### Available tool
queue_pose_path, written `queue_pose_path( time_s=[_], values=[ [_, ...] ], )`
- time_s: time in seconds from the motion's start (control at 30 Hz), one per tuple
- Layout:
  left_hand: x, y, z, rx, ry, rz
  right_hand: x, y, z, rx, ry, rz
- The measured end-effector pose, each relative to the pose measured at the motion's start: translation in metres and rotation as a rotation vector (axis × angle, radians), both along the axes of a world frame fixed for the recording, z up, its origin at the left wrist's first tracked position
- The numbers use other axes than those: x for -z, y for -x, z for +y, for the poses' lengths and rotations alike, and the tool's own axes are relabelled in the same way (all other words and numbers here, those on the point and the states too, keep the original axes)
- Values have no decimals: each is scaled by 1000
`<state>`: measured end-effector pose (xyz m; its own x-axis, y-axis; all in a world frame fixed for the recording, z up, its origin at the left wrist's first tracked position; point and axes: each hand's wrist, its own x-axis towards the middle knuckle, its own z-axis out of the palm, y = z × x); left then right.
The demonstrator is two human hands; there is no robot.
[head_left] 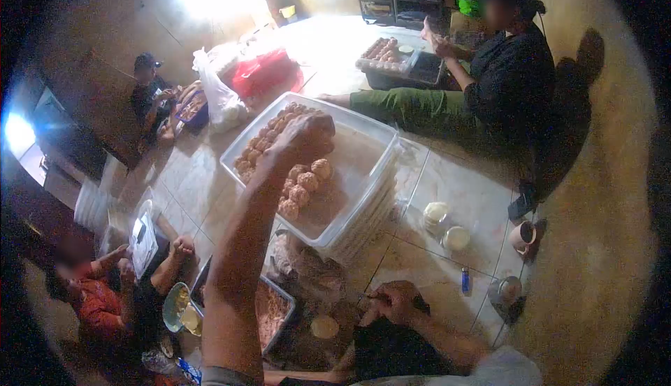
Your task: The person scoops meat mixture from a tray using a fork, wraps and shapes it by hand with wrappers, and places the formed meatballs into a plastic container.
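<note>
My left hand (312,134) reaches over a clear plastic box (377,166) that holds rows of round, rough, brownish balls (299,194). Its fingers curl downward at the edge of the rows, and whatever they hold is hidden. Low in the view, my right hand (397,303) is closed close to my dark-clothed leg, with a small thin thing poking out that I cannot make out. Under my left forearm stands a tray (290,309) of crumbly pinkish-brown mixture (271,316). Beside it lies a pale round disc (324,327).
Jars (456,238), a blue lighter (465,280), a cup (522,236) and a glass (509,288) stand on the tiles at right. Three people sit around, one by a tray of balls (381,51). A bowl (179,306) and a red bag (264,71) are at left.
</note>
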<state>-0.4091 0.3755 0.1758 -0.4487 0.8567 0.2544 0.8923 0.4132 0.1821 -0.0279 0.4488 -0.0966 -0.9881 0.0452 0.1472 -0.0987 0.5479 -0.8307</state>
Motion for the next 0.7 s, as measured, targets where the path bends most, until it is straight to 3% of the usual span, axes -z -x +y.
queue_pose_path(
  time_s=[0.27,0.37,0.47,0.57,0.63,0.67,0.7],
  values=[
    [32,34,24,-31,264,239,36,2,-3,4,97,2],
    [40,38,22,-59,347,311,10,4,2,-4,27,-37],
    [51,47,23,-113,280,404,10,4,0,20,-62,-47],
    [30,29,14,-209,209,198,23,5,3,33,-78,-123],
    [-9,-15,-10,-167,-101,-9,14,4,5,-4,-100,-152],
    [-4,-13,-23,-55,-286,66,6,5,6,-7,-28,-124],
    [-9,-23,-46,-133,-328,114,7,2,5,-15,6,-114]
  ],
)
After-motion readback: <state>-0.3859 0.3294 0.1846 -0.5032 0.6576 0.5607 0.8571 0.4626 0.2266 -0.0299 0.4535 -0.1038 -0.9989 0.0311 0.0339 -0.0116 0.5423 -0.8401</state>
